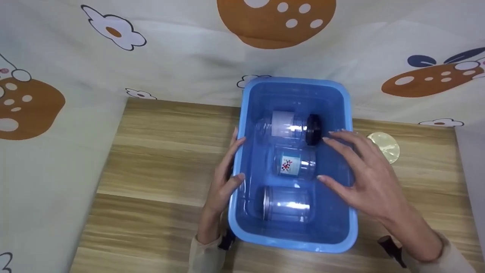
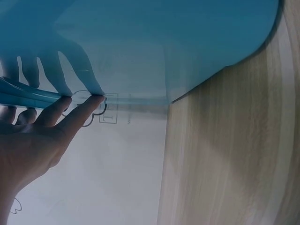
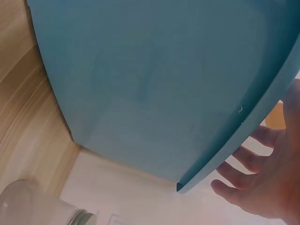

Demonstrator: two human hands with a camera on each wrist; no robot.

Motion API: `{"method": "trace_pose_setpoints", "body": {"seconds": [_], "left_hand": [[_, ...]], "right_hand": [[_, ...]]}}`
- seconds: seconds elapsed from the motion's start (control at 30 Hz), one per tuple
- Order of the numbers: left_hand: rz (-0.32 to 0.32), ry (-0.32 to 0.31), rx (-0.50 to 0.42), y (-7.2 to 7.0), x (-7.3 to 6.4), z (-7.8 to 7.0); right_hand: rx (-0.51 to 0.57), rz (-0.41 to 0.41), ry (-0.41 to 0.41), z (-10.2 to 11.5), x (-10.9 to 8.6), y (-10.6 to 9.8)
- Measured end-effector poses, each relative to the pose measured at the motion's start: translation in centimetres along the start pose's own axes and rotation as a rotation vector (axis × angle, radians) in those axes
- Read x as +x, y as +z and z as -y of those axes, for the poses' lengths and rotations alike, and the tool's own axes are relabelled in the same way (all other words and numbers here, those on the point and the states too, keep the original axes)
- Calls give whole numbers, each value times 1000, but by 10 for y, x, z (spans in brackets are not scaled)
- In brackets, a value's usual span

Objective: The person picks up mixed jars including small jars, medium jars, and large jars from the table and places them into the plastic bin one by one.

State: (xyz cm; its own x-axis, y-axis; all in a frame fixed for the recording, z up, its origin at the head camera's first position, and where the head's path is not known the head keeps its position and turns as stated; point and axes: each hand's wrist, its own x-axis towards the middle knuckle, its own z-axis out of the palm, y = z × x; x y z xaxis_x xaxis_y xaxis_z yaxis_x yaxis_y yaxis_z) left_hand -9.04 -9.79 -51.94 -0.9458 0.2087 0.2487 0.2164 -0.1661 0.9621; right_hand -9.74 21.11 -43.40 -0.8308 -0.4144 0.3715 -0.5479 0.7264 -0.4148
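A blue plastic tub (image 1: 293,244) stands on the wooden table, holding three clear jars on their sides. The far jar (image 1: 284,125) has a black lid (image 1: 313,129) and a white label. A small picture label marks the middle jar (image 1: 295,163), and the near jar (image 1: 288,204) has a silvery rim on its left. My left hand (image 1: 223,185) rests against the tub's left rim, its fingertips touching the outer wall (image 2: 131,56). Over the right rim reaches my right hand (image 1: 367,170), fingers spread near the black lid, holding nothing.
Right of the tub lies a round, gold-coloured top (image 1: 384,147). In the right wrist view a clear jar with a metal lid (image 3: 28,206) stands outside the tub. Patterned cloth (image 1: 182,64) hangs behind the table (image 1: 151,163), close to the tub's far end.
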Motion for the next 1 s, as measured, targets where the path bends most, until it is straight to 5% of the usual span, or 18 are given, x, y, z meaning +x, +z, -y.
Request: {"method": "trace_pose_setpoints", "body": {"seconds": [0.4,1.0], "left_hand": [[9,29,-4,0,2,3],[11,25,-23,-1,0,4]], "right_hand": [[24,-29,-15,-11,-3,-5],[56,-30,75,-30,-14,-10]]}}
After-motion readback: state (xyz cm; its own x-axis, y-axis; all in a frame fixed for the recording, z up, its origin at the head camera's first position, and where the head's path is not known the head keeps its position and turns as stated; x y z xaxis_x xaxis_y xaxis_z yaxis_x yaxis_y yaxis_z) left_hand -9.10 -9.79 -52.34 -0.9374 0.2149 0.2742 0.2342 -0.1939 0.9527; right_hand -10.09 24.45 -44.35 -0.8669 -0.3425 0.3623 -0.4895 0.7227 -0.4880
